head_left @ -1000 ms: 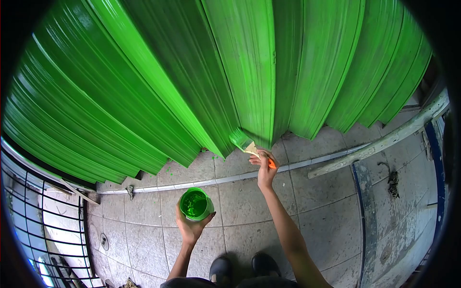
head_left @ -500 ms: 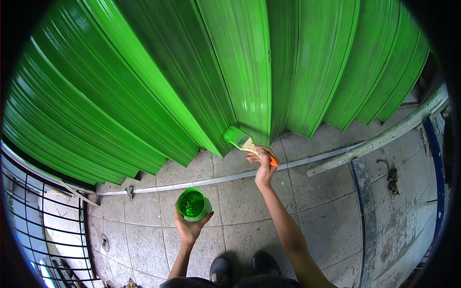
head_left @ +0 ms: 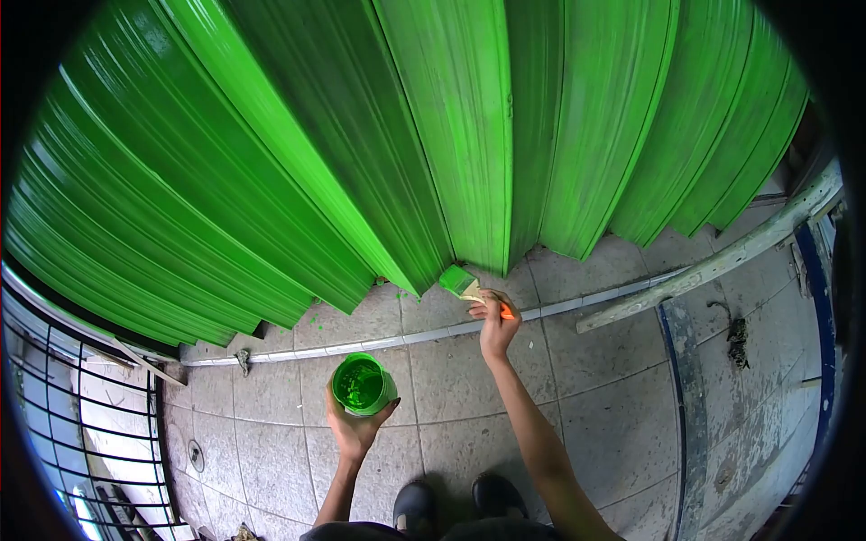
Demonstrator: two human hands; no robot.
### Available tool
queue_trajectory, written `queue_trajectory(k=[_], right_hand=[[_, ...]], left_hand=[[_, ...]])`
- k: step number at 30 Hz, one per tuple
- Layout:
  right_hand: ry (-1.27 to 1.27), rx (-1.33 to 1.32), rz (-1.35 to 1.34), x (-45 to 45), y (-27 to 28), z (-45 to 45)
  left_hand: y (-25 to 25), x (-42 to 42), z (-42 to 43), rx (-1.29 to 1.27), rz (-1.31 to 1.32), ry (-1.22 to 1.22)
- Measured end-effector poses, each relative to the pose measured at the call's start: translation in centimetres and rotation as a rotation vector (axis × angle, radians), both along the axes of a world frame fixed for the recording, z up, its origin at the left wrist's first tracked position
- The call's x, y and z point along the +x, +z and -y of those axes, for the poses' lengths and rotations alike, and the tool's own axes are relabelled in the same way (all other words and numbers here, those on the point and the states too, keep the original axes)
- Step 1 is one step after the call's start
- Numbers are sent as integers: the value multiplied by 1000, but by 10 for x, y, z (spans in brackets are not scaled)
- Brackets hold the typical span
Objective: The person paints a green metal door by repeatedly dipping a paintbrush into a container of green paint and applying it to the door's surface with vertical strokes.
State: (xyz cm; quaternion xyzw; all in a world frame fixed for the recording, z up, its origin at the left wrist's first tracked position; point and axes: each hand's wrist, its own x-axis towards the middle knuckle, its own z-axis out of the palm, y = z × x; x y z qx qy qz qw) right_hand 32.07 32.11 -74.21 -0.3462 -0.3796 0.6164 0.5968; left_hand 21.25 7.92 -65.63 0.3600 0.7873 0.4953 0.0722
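Observation:
My left hand (head_left: pixel 354 429) is wrapped round a paint can (head_left: pixel 384 394) and holds it out over the tiled floor. Green paint coats the can's inner wall and lies in its bottom. In my right hand (head_left: pixel 496 329) is a flat paintbrush (head_left: pixel 470 287) with a pale handle that ends in orange. Green paint covers its bristles, which are close to the lower edge of a folded green metal panel (head_left: pixel 478 180). Whether the bristles touch the panel I cannot tell. The panel's left folds look glossy; those on the right are streaky and duller.
A low tiled step edge (head_left: pixel 433 334) crosses the floor. At right lies a worn pale curved rail (head_left: pixel 713 264), beside a blue-edged strip (head_left: pixel 675 388). A black metal grille (head_left: pixel 99 424) stands at left. My dark shoes (head_left: pixel 498 496) are at the bottom.
The paintbrush has moved down and slightly right, lower along the green panel, and my right hand has lowered with it. My left hand and the paint can have stayed nearly still.

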Motion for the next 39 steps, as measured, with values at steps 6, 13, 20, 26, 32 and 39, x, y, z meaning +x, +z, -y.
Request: queue_trajectory(k=[6,13,20,26,32,39], right_hand=[[61,-43,-67,-14,15,7],[46,-189,95,-7,-8,6],[6,33,-120,-5,14,21],[137,-101,-1,-14,12,26],[39,16,-121,-5,31,27],[7,22,75,-13,14,-1]], left_hand=[[2,2,0,-44,11,-3],[3,2,-2,8,-17,-4],[-5,-5,2,16,20,-11],[-1,-2,1,-10,12,-4],[-5,-5,2,15,44,-11],[2,0,-2,22,-45,-12]])
